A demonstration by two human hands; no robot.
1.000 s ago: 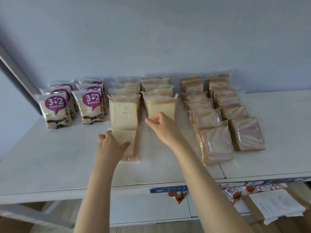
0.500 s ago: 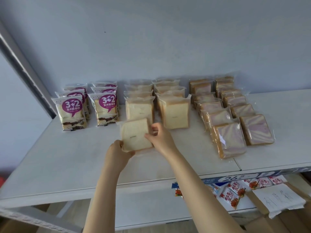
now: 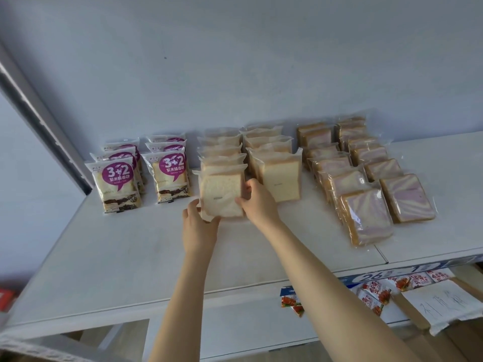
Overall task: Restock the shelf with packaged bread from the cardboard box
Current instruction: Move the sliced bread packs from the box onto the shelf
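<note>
A clear pack of white bread [image 3: 221, 195] stands tilted at the front of the left white-bread row [image 3: 222, 152] on the white shelf [image 3: 125, 246]. My left hand [image 3: 198, 228] grips its lower left corner. My right hand [image 3: 257, 202] holds its right edge. A second white-bread row [image 3: 274, 163] stands just to the right. Purple-labelled "3+2" packs [image 3: 115, 184] stand in two rows at the left. Purple-swirl bread packs [image 3: 366, 194] lie in two rows at the right. No cardboard box for the bread is clearly in view.
A blue-grey wall rises behind the rows. A grey upright post [image 3: 39, 121] slants at the left. Below the shelf's front edge lie red snack packets [image 3: 376, 293] and a handwritten paper sheet [image 3: 441, 304] on a brown box. Bare shelf surface spreads in front of the rows.
The white bread pack lay flat under my left hand a second ago. Both hands have since raised it and stood it against the front of the left white-bread row.
</note>
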